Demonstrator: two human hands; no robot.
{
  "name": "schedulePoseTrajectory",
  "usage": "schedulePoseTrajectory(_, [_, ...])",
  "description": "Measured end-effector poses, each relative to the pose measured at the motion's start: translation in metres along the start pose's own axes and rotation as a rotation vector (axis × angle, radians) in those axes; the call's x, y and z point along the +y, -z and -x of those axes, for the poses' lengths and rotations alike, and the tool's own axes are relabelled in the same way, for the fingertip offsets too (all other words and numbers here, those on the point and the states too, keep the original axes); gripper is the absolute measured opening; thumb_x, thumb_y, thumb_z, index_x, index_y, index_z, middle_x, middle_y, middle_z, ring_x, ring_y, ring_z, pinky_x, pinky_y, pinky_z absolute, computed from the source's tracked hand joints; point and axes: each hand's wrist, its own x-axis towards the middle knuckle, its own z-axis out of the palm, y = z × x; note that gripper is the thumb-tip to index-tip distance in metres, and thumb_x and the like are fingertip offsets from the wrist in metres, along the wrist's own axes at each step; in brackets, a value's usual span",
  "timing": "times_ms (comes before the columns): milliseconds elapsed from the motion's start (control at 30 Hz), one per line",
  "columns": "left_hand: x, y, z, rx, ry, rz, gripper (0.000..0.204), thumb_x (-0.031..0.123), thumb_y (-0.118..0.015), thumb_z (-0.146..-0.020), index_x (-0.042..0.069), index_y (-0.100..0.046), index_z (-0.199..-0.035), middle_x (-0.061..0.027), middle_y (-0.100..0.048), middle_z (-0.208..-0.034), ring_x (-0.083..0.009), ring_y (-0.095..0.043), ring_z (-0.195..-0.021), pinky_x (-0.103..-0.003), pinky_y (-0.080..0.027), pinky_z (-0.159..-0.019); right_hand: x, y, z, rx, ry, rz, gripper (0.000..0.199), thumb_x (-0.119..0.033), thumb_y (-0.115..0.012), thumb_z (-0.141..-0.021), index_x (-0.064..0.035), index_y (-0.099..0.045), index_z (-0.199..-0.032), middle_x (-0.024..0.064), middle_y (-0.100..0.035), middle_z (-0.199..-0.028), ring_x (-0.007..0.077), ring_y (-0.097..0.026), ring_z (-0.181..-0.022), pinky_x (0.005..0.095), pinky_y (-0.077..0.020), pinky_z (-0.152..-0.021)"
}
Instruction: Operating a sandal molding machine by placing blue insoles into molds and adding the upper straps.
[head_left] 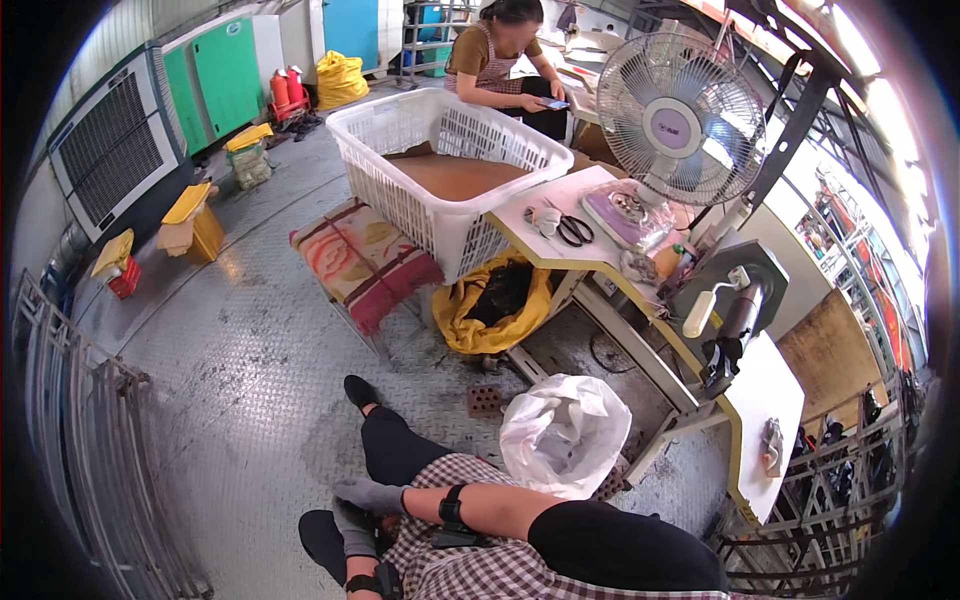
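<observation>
Both my hands wear grey gloves and rest together over my lap, on a brown-and-white checked apron (480,570). My right hand (368,494) reaches in from the right and lies across the front of my left hand (355,530), touching it. No object shows in either hand. The fingers overlap and are too small to make out. Each wrist carries a black strap. Closest to my right arm stands a white plastic sack (525,440), its mouth gaping. A brown brick with holes (485,401) lies on the floor beside it.
A sewing machine (735,310), fan (680,125) and black-handled scissors (575,231) are on the white worktable (525,215). Near it stand a white basket (450,210) of brown material, a cushioned stool (365,260) and a yellow sack (465,325). Beyond, a seated person (490,60) holds a phone. Metal racks (80,430) line the left.
</observation>
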Motion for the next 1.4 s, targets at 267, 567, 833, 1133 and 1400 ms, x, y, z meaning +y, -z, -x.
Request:
schedulePoseTrajectory(267, [0.002, -0.024, 0.008, 0.031, 0.016, -0.025, 0.048, 0.045, -0.03, -0.102, 0.017, -0.051, -0.136, -0.0071, -0.053, -0.138, -0.0265, -0.051, -0.124, -0.042, -0.04, -0.106, 0.016, 0.006, -0.012, 0.015, 0.036, -0.007, 0.036, -0.034, -0.048, -0.1, -0.0035, -0.064, -0.111, 0.0049, -0.065, -0.1, 0.0158, -0.058, -0.091, 0.0335, -0.047, -0.084])
schedulePoseTrajectory(567, [0.001, -0.01, 0.005, 0.038, 0.039, 0.114, 0.055, 0.049, -0.03, -0.101, 0.019, -0.046, -0.144, -0.0053, -0.05, -0.145, -0.0261, -0.046, -0.132, -0.042, -0.034, -0.111, 0.005, 0.0, -0.007, 0.029, -0.003, -0.019, 0.035, -0.034, -0.048, -0.101, -0.0033, -0.064, -0.108, 0.0041, -0.065, -0.099, 0.0157, -0.058, -0.091, 0.033, -0.0464, -0.084])
schedulePoseTrajectory(833, [0.001, 0.007, 0.0, -0.039, -0.008, -0.003, 0.054, 0.051, -0.032, -0.101, 0.02, -0.049, -0.142, -0.0052, -0.051, -0.144, -0.0266, -0.046, -0.132, -0.043, -0.036, -0.11, 0.001, -0.006, -0.004, 0.016, -0.021, -0.079, 0.034, -0.034, -0.049, -0.101, -0.0047, -0.065, -0.11, 0.0034, -0.065, -0.099, 0.015, -0.058, -0.092, 0.0321, -0.0464, -0.084])
schedulePoseTrajectory(1133, [0.003, -0.018, 0.007, 0.083, 0.051, 0.055, 0.052, 0.048, -0.03, -0.102, 0.019, -0.049, -0.141, -0.0065, -0.052, -0.142, -0.0276, -0.049, -0.128, -0.044, -0.038, -0.108, 0.003, 0.001, -0.005, 0.005, -0.022, -0.104, 0.035, -0.034, -0.051, -0.1, -0.0049, -0.065, -0.113, 0.0039, -0.066, -0.101, 0.0152, -0.059, -0.093, 0.0321, -0.0465, -0.085])
schedulePoseTrajectory(1400, [0.001, -0.01, 0.002, 0.022, 0.041, 0.027, 0.053, 0.05, -0.031, -0.101, 0.019, -0.05, -0.139, -0.0066, -0.052, -0.142, -0.028, -0.049, -0.128, -0.045, -0.038, -0.108, -0.005, 0.001, 0.001, 0.028, -0.043, -0.065, 0.036, -0.034, -0.051, -0.1, -0.0048, -0.065, -0.115, 0.0032, -0.066, -0.103, 0.0152, -0.059, -0.092, 0.0327, -0.0468, -0.084])
